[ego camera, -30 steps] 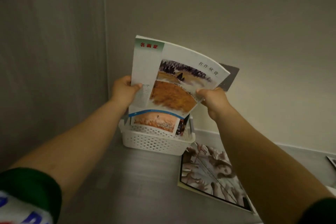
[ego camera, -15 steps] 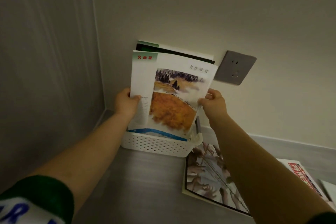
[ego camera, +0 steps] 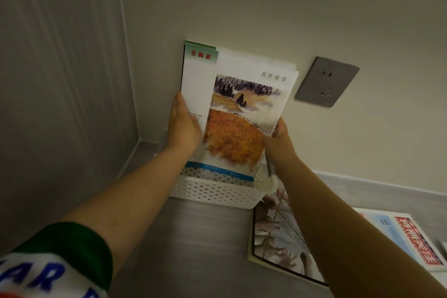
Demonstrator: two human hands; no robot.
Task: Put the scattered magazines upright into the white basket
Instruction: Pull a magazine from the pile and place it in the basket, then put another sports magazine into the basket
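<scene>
Centre of frame: a painting magazine [ego camera: 242,109] is standing upright, its lower edge sitting inside the white basket [ego camera: 217,192] and its cover facing the camera; a second magazine [ego camera: 198,44] is standing just behind it, showing only a green strip along the top. The left hand [ego camera: 181,126] is gripping the left edge of the painting magazine, fingers clamped round it and mostly hidden behind the pages; the right hand [ego camera: 278,135] is pinching the right edge, thumb lying on the cover, fingers behind. The basket is resting on the grey tabletop [ego camera: 193,249], pushed into the corner of the walls. Lower right of the frame: a magazine with pale hands on its cover [ego camera: 278,237] is lying flat beside the basket, partly hidden by the right forearm; a red-titled magazine [ego camera: 416,239] is lying flat further right. A grey wall socket [ego camera: 326,81] is showing right of centre; a green sleeve [ego camera: 67,249] is filling the lower left.
</scene>
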